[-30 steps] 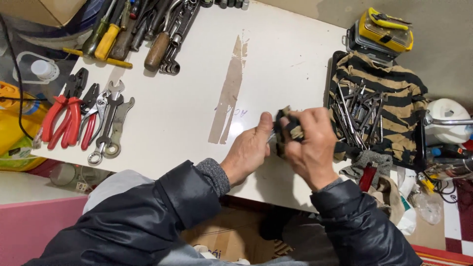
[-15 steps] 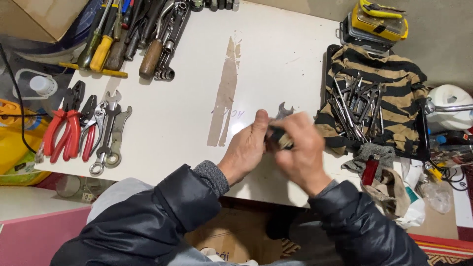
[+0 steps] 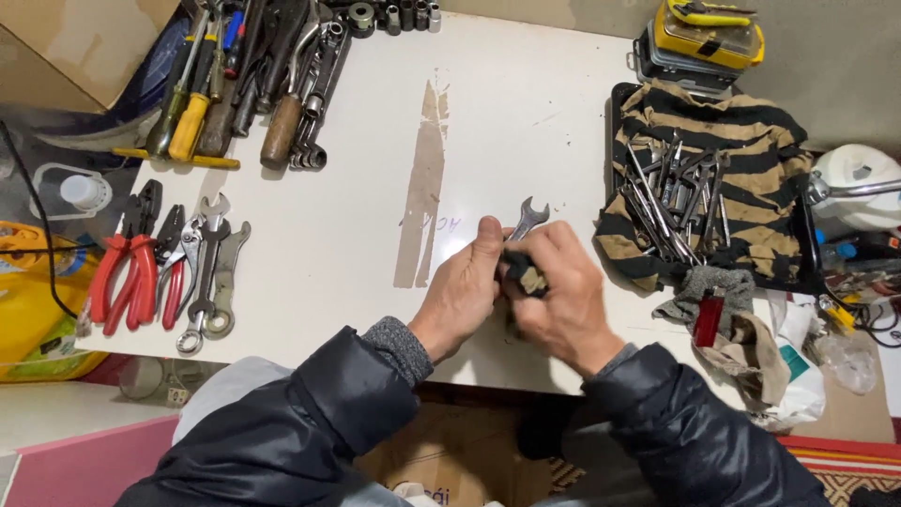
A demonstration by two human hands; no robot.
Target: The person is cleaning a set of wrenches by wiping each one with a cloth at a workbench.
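My left hand [image 3: 462, 289] grips the lower end of a small steel open-end wrench [image 3: 527, 218] over the near middle of a white table [image 3: 526, 103]. The wrench's jaw pokes out above both hands. My right hand [image 3: 561, 291] is closed on a striped black and tan rag [image 3: 524, 275], wrapped around the wrench's shaft. The two hands touch each other.
Red-handled pliers [image 3: 124, 265] and wrenches [image 3: 214, 268] lie at the left edge. Screwdrivers and a hammer [image 3: 282, 117] lie at the back left. A striped cloth [image 3: 751, 141] holds several wrenches [image 3: 678, 192] on the right. A yellow case [image 3: 706, 33] sits behind it.
The rag first covered the whole wrench. My right hand slid it down towards me, and the wrench's jaw now shows above the hands.
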